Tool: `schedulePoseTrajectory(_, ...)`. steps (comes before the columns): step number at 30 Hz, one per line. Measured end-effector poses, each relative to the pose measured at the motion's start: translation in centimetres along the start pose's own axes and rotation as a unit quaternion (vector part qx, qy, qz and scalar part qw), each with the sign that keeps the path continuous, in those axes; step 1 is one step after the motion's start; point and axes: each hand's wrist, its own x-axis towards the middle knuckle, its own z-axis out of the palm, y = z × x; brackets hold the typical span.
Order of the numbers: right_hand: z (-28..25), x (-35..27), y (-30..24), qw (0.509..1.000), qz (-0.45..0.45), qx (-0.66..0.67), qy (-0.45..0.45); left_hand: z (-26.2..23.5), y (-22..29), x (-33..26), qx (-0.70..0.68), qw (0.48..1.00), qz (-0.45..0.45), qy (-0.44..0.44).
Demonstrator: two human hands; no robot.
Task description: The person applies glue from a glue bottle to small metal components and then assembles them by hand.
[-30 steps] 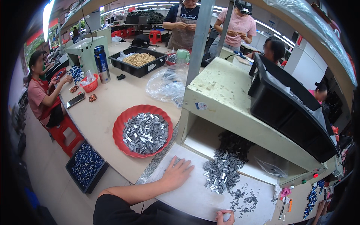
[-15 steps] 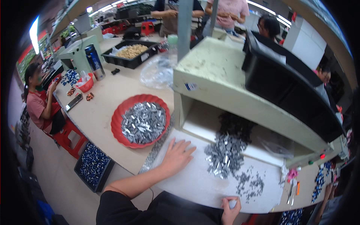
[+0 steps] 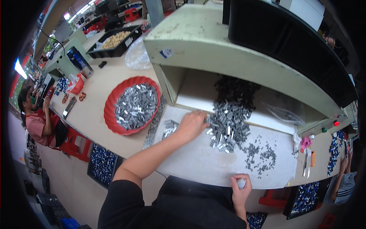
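My left hand (image 3: pixel 193 125) is at the left edge of a pile of small grey metal pieces (image 3: pixel 230 124), palm down. Its fingers are bent and a little apart, touching the outermost pieces; no piece shows held in it. A small group of the same metal pieces (image 3: pixel 170 128) lies left of that hand on the pale work sheet (image 3: pixel 202 162). My right hand (image 3: pixel 241 189) is closed near the sheet's front edge, around a small whitish rounded thing (image 3: pixel 241 183) whose kind I cannot make out. Tiny dark grey parts (image 3: pixel 261 156) are scattered right of the pile.
A red scalloped bowl (image 3: pixel 110 116) of metal pieces stands left. Over the pile is a pale green housing (image 3: pixel 190 42) with a black tray (image 3: pixel 282 49) on top. Tweezers (image 3: pixel 305 162) and an orange-handled tool (image 3: pixel 313 158) lie right. A person (image 3: pixel 38 122) sits far left.
My left hand has moved right to the pile's edge, uncovering the small group of pieces on the sheet. My right hand keeps its grip. The whole view has shifted.
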Motion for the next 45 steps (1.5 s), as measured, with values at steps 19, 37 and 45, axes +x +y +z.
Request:
schedulePoseTrajectory(19, -0.9, -0.2, 0.0, 0.999, 0.027, 0.003, -0.017, -2.2, 2.0, -1.4, -0.056, 0.986, -0.106, -0.114)
schedulePoseTrajectory(37, -3.4, 0.7, -3.1, 0.998, -0.052, 0.039, 0.015, 3.4, 9.9, -5.8, -0.649, 0.714, -0.203, -0.163)
schedulePoseTrajectory(45, -3.1, -0.2, -2.3, 0.97, -0.099, 0.201, 0.092, 3.4, 9.8, -7.0, -0.594, 0.784, -0.138, -0.118)
